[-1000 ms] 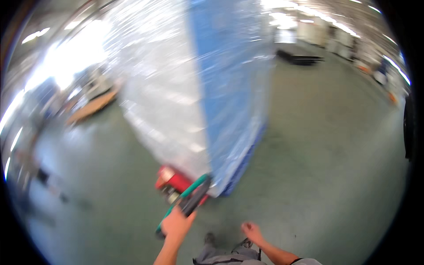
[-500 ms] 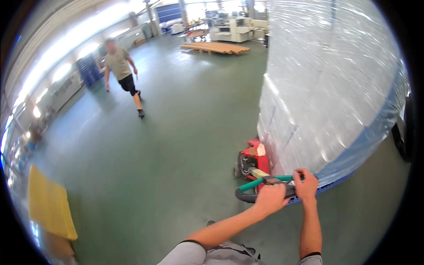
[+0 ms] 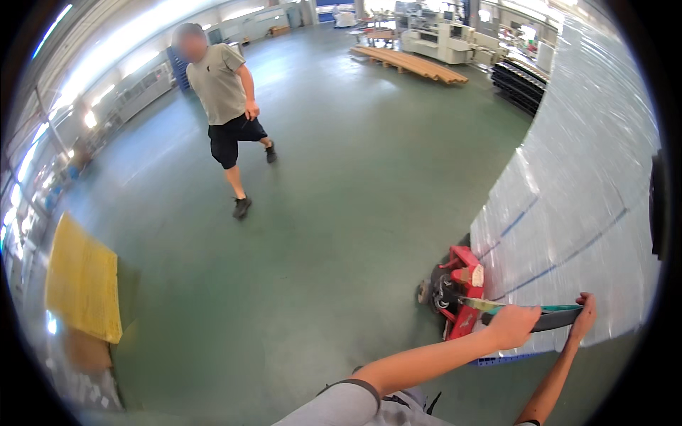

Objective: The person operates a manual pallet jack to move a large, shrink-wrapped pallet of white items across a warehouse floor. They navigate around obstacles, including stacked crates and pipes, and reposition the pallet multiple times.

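Note:
Both my hands are closed on the black and green handle [image 3: 558, 321] of a red pallet jack [image 3: 465, 284]. My left hand [image 3: 514, 327] wraps the side nearer the jack's body. At the handle's far right end is my right hand [image 3: 584, 317], its fingers curled round the grip. Just beyond the jack rises a tall load [image 3: 575, 213] wrapped in clear stretch film with dark blue straps. A blue pallet [image 3: 506, 359] shows under its lower edge. The jack's wheel and the metal linkage at its base are visible left of the load.
A person [image 3: 224, 106] in a beige shirt and black shorts walks on the green floor ahead to the left. A yellow stack [image 3: 84, 280] stands at the left. Long brown lengths [image 3: 408, 64], a black stack [image 3: 518, 85] and a pale machine [image 3: 440, 42] stand at the back.
The handle, with both hands on it, has swung to the right, and the wrapped load sits farther right in view. The walking person has come much closer.

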`<action>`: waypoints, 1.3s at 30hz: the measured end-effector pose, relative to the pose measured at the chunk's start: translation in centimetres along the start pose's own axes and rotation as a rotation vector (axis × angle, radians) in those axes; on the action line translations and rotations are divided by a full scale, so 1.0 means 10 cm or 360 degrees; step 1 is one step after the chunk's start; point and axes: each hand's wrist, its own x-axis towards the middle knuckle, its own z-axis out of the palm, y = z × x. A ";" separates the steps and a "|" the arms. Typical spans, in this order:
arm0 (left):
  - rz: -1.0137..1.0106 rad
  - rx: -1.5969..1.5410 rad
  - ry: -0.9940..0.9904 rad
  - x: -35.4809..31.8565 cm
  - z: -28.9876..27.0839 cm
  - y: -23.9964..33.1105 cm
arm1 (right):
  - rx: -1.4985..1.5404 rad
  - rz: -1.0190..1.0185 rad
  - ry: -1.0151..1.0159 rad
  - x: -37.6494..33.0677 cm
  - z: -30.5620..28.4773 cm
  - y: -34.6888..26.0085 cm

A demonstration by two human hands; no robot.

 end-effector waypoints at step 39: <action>0.0182 -0.0871 -0.1523 3.15 -1.47 -2.69 | 0.0356 0.0262 0.0988 2.05 2.20 -0.50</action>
